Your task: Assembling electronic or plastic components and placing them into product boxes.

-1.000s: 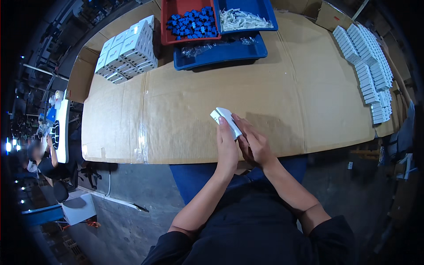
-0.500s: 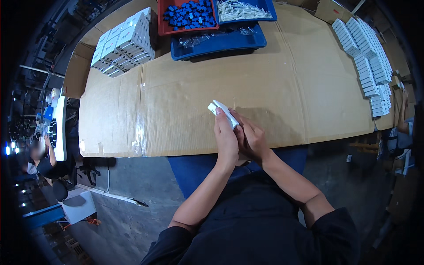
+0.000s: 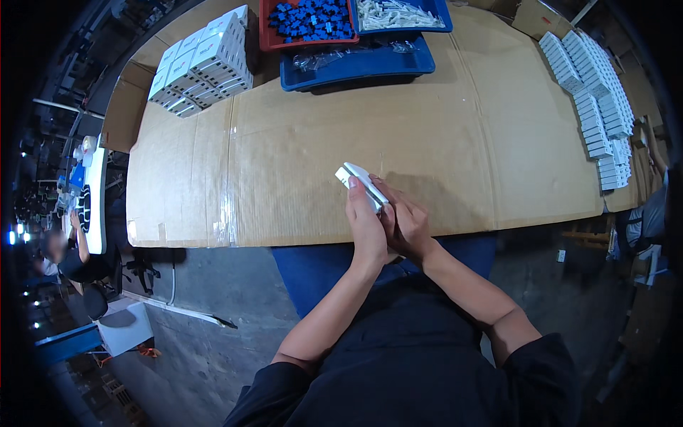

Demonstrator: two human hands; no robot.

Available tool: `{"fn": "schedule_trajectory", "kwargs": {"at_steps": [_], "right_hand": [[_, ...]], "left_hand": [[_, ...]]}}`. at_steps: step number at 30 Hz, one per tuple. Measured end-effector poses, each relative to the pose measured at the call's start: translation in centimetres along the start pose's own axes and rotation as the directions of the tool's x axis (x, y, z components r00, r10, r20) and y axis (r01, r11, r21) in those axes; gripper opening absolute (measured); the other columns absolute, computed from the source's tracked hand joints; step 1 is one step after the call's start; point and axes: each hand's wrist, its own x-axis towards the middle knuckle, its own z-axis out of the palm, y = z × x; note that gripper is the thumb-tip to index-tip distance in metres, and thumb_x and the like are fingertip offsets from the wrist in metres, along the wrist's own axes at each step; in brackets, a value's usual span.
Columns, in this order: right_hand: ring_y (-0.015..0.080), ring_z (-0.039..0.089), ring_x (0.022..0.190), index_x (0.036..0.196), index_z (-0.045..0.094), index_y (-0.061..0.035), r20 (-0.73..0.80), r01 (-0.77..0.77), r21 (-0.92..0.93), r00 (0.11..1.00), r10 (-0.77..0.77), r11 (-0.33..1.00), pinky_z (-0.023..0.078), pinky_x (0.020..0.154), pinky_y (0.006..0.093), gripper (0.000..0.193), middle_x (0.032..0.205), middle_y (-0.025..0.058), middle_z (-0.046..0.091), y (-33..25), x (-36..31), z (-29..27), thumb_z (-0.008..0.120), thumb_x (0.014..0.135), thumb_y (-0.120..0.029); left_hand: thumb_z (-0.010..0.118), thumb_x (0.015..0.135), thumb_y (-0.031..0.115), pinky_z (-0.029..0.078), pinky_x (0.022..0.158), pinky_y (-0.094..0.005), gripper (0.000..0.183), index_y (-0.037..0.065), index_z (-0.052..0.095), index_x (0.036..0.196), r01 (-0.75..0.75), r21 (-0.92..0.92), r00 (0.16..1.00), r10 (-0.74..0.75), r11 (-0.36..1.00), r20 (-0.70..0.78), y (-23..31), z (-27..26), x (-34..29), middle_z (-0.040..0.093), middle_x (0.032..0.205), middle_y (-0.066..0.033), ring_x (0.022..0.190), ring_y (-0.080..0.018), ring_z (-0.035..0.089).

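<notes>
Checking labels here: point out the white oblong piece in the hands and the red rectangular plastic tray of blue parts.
White oblong piece [image 3: 361,176]: head view, on its upper face.
Red rectangular plastic tray [image 3: 311,45]: head view, on its near rim.

Above the cardboard [image 3: 306,142], the left hand [image 3: 366,231] and right hand [image 3: 413,226] held a white piece [image 3: 365,179] between them. Beyond lay blue bits [image 3: 313,20] in a red tray [image 3: 309,45]; white stacks [image 3: 203,60] stood either side.

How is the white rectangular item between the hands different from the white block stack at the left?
The white rectangular item is small; the white block stack is much larger, with many blocks. Fingers hold the item; the stack rests on brown cardboard. Both are mainly white.
</notes>
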Motion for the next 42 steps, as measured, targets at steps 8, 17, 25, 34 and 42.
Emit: {"fn": "schedule_trajectory", "kwargs": {"at_steps": [8, 17, 25, 34, 42], "right_hand": [[0.0353, 0.043, 0.150, 0.150, 0.050, 0.0031, 0.251, -0.262, 0.358, 0.951, 0.178, 0.896, 0.033, 0.123, 0.0452, 0.046, 0.160, 0.0204, 0.046, -0.6, 1.6, -1.8, 0.046, 0.107, -0.013], [0.0174, 0.063, 0.114, 0.142, 0.055, 0.0035, 0.519, -0.748, 0.570, 0.648, 0.557, 0.338, 0.051, 0.098, 0.0329, 0.047, 0.127, 0.0119, 0.067, -1.1, 3.4, -5.0, 0.058, 0.110, -0.030], [0.0177, 0.062, 0.119, 0.146, 0.051, 0.0023, 0.408, -0.629, 0.690, 0.747, 0.525, 0.359, 0.050, 0.104, 0.0359, 0.052, 0.137, 0.0123, 0.062, -0.5, 2.5, -4.1, 0.070, 0.100, -0.014], [0.0313, 0.052, 0.142, 0.146, 0.052, 0.0019, 0.215, -0.406, 0.496, 0.914, 0.344, 0.767, 0.042, 0.117, 0.0415, 0.060, 0.152, 0.0185, 0.051, -2.1, 2.6, -3.5, 0.073, 0.090, -0.009], [0.0397, 0.046, 0.148, 0.156, 0.045, 0.0030, 0.128, -0.244, 0.389, 0.969, 0.211, 0.888, 0.040, 0.118, 0.0441, 0.059, 0.163, 0.0248, 0.041, -3.6, 1.6, -3.1, 0.062, 0.103, -0.017]], "left_hand": [[0.048, 0.109, 0.045, 0.046, 0.104, -0.0367, 0.061, 0.005, 0.037, 0.154, -0.282, -0.015, 0.938, 0.279, 0.959, 0.204, 0.5, -2.2, 2.7, 0.057, 0.128, -0.0116, 0.122, -0.0188, 0.056], [0.074, 0.077, 0.019, 0.026, 0.126, -0.0485, 0.104, 0.004, 0.020, 0.164, -0.701, 0.224, 0.627, 0.434, 0.677, 0.647, 0.7, -3.1, 3.3, 0.038, 0.159, -0.0212, 0.151, -0.0349, 0.036], [0.056, 0.104, 0.046, 0.031, 0.123, -0.0476, 0.078, 0.003, 0.028, 0.163, -0.465, 0.121, 0.797, 0.355, 0.877, 0.488, 0.7, -1.9, 2.6, 0.041, 0.159, -0.0198, 0.148, -0.0343, 0.039], [0.039, 0.112, 0.052, 0.045, 0.111, -0.0341, 0.071, 0.006, 0.028, 0.165, -0.361, 0.134, 0.856, 0.270, 0.923, 0.440, 0.8, -1.5, 1.9, 0.050, 0.151, -0.0146, 0.133, -0.0214, 0.052], [0.055, 0.106, 0.054, 0.032, 0.122, -0.0396, 0.085, 0.004, 0.023, 0.166, -0.421, 0.007, 0.800, 0.367, 0.907, 0.474, 1.8, -0.7, 0.1, 0.042, 0.161, -0.0207, 0.149, -0.0269, 0.040]]}}
